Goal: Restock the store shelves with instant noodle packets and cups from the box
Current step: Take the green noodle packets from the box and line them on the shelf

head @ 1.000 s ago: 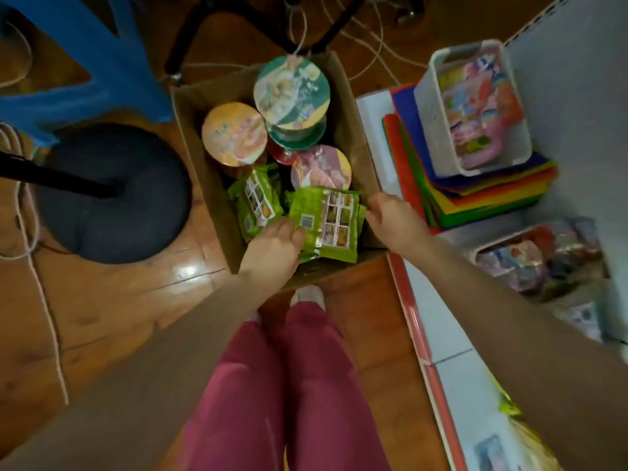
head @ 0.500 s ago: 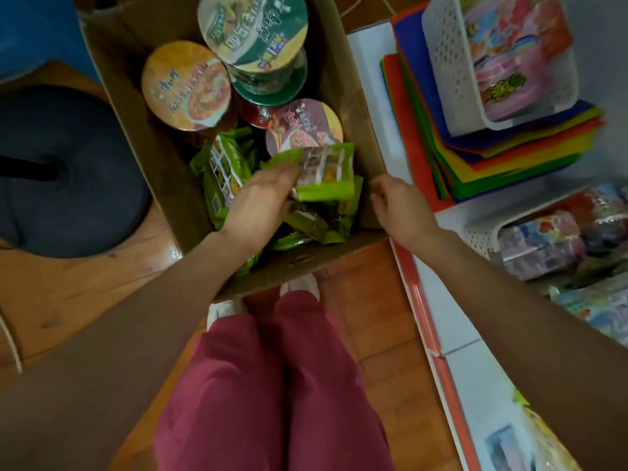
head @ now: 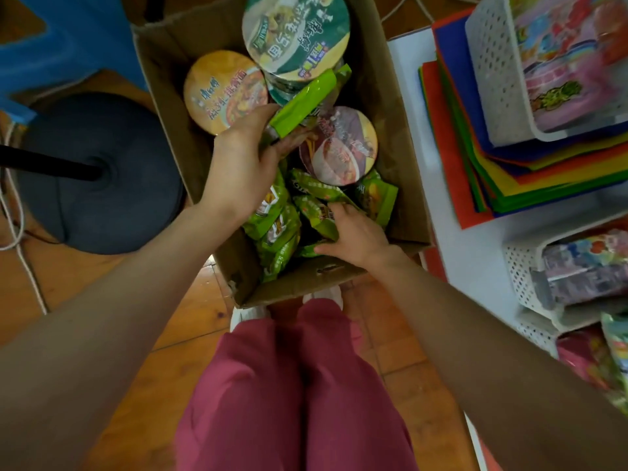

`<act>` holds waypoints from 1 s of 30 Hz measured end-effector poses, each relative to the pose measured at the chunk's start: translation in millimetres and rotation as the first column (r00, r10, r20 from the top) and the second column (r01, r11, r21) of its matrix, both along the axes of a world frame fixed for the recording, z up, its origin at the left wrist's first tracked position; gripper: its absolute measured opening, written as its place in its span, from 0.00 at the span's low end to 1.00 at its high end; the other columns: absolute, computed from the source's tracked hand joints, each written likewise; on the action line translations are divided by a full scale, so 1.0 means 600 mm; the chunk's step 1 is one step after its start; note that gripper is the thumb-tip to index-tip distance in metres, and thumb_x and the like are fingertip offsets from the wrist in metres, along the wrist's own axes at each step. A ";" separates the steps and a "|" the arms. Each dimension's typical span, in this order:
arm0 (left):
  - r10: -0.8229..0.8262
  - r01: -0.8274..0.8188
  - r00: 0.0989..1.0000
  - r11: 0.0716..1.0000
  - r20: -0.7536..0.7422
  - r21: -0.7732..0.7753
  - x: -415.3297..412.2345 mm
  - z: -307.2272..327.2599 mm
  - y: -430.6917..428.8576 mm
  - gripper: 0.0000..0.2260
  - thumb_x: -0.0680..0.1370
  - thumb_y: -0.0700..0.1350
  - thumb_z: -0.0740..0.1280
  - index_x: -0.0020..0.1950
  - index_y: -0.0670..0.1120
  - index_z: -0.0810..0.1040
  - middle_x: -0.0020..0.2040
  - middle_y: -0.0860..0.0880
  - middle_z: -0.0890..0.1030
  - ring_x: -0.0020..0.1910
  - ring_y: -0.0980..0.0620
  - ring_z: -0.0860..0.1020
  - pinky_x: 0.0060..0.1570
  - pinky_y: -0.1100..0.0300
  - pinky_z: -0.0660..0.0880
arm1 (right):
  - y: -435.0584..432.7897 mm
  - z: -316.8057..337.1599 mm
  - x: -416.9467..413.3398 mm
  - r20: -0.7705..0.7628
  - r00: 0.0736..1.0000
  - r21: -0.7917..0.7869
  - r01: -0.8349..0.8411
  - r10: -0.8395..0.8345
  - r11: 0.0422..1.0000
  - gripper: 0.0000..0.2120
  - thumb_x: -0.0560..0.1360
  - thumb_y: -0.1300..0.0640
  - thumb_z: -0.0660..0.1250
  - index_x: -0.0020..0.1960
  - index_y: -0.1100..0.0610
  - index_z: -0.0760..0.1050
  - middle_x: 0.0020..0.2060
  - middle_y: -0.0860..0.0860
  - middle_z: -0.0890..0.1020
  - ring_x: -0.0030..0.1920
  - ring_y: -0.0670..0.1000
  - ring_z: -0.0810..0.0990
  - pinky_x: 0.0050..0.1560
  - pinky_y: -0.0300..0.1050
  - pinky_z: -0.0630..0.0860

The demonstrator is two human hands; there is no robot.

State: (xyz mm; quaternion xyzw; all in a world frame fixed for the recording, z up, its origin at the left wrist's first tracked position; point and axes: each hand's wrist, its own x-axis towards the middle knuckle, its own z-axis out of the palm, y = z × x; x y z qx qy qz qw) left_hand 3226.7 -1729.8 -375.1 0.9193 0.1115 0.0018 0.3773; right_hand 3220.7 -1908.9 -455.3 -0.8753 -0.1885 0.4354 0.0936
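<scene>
Left hand (head: 243, 164) grips one bright green noodle packet (head: 307, 102) above the brown cardboard box (head: 390, 137). Right hand (head: 356, 232), fingers loosely spread, rests on green packets (head: 319, 205) inside.

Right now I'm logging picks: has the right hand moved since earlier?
Yes: the right hand left the box's right wall and went inward, onto the green packets.

box (head: 390, 96): open cardboard | green packet (head: 302, 105): tilted, held in left hand (head: 241, 164) | packet pile (head: 272, 229): under right hand (head: 353, 232) | three lidded cups (head: 339, 146): beyond hands
</scene>
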 end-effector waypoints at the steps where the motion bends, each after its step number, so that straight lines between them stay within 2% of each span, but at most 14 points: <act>1: 0.007 -0.007 1.000 1.000 0.001 -0.007 -0.002 0.002 0.001 0.17 0.77 0.36 0.63 0.66 0.39 0.71 0.58 0.45 0.78 0.55 0.56 0.74 0.49 0.76 0.64 | 0.007 -0.006 -0.006 0.029 1.000 -0.019 0.000 0.001 1.000 0.34 0.72 0.48 0.69 0.70 0.58 0.58 0.65 0.58 0.69 0.64 0.59 0.70 0.57 0.52 0.72; 3: 0.019 -0.019 1.000 1.000 0.005 -0.015 -0.005 0.007 0.001 0.17 0.77 0.36 0.64 0.66 0.38 0.71 0.56 0.47 0.78 0.52 0.57 0.72 0.47 0.78 0.63 | 0.014 -0.012 -0.011 0.125 0.992 -0.038 0.005 0.000 0.999 0.24 0.75 0.55 0.65 0.68 0.59 0.61 0.62 0.59 0.73 0.61 0.59 0.73 0.53 0.51 0.73; 5: 0.018 -0.018 1.000 1.000 0.003 -0.015 -0.007 0.010 0.005 0.17 0.76 0.35 0.64 0.66 0.37 0.71 0.57 0.44 0.78 0.53 0.55 0.74 0.48 0.75 0.65 | 0.012 -0.006 -0.011 0.184 0.983 -0.036 -0.001 0.007 0.999 0.17 0.77 0.60 0.61 0.65 0.60 0.64 0.59 0.59 0.76 0.58 0.60 0.76 0.49 0.51 0.74; 8: 0.008 -0.008 1.000 1.000 -0.001 -0.009 -0.011 0.028 0.014 0.17 0.76 0.36 0.63 0.65 0.38 0.71 0.58 0.41 0.79 0.56 0.47 0.77 0.50 0.70 0.66 | 0.003 0.024 -0.007 0.202 0.979 0.011 -0.003 0.000 1.000 0.15 0.77 0.62 0.59 0.64 0.60 0.67 0.56 0.59 0.78 0.56 0.61 0.77 0.47 0.51 0.74; 12: 0.020 -0.020 1.000 0.999 0.010 -0.029 -0.017 0.090 0.019 0.16 0.77 0.39 0.64 0.64 0.38 0.72 0.57 0.41 0.79 0.55 0.47 0.77 0.48 0.70 0.66 | -0.017 0.103 0.006 0.231 0.967 0.107 0.087 -0.110 0.990 0.12 0.76 0.62 0.60 0.60 0.59 0.72 0.52 0.59 0.80 0.54 0.61 0.78 0.45 0.52 0.74; 14: 0.044 -0.044 0.999 0.999 -0.005 -0.027 -0.022 0.134 0.020 0.17 0.77 0.40 0.64 0.65 0.39 0.72 0.58 0.40 0.79 0.57 0.45 0.77 0.51 0.67 0.68 | -0.026 0.161 0.013 0.235 0.959 0.184 0.119 -0.161 0.976 0.12 0.75 0.63 0.60 0.58 0.59 0.75 0.52 0.58 0.80 0.53 0.60 0.78 0.46 0.53 0.76; 17: 0.062 -0.063 0.997 0.998 -0.039 -0.010 -0.028 0.213 0.025 0.18 0.78 0.42 0.64 0.67 0.41 0.70 0.61 0.40 0.77 0.59 0.42 0.75 0.57 0.54 0.71 | -0.034 0.265 0.021 0.288 0.940 0.250 0.109 -0.181 0.962 0.16 0.73 0.67 0.61 0.59 0.60 0.76 0.51 0.60 0.81 0.53 0.61 0.78 0.46 0.52 0.74; 21: 0.021 -0.020 1.000 1.000 -0.014 0.007 -0.035 0.335 0.042 0.17 0.77 0.43 0.64 0.65 0.42 0.72 0.58 0.41 0.79 0.56 0.40 0.76 0.54 0.47 0.74 | -0.035 0.414 0.027 0.309 0.936 0.251 0.093 -0.171 0.964 0.18 0.72 0.67 0.61 0.61 0.60 0.75 0.53 0.60 0.81 0.54 0.60 0.77 0.46 0.50 0.73; 24: -0.010 0.010 1.000 1.000 0.008 0.006 -0.039 0.436 0.056 0.17 0.77 0.45 0.63 0.65 0.42 0.73 0.57 0.41 0.79 0.56 0.40 0.77 0.53 0.47 0.75 | -0.034 0.536 0.024 0.312 0.932 0.284 0.093 -0.183 0.954 0.18 0.72 0.67 0.61 0.61 0.59 0.75 0.55 0.59 0.81 0.56 0.60 0.77 0.48 0.51 0.75; 27: -0.034 0.034 0.997 0.999 0.066 0.002 -0.038 0.543 0.064 0.16 0.77 0.43 0.64 0.64 0.42 0.73 0.57 0.41 0.79 0.56 0.41 0.76 0.53 0.50 0.74 | -0.035 0.659 0.019 0.312 0.924 0.303 0.121 -0.219 0.945 0.17 0.75 0.66 0.61 0.63 0.60 0.73 0.55 0.58 0.80 0.53 0.60 0.79 0.46 0.45 0.73; 30: -0.078 0.077 0.986 0.997 0.149 0.009 -0.030 0.648 0.065 0.13 0.77 0.42 0.63 0.61 0.41 0.75 0.53 0.41 0.79 0.52 0.41 0.76 0.45 0.58 0.68 | -0.040 0.773 0.007 0.318 0.909 0.359 0.146 -0.267 0.922 0.15 0.75 0.64 0.63 0.62 0.60 0.74 0.54 0.57 0.81 0.53 0.57 0.79 0.50 0.48 0.74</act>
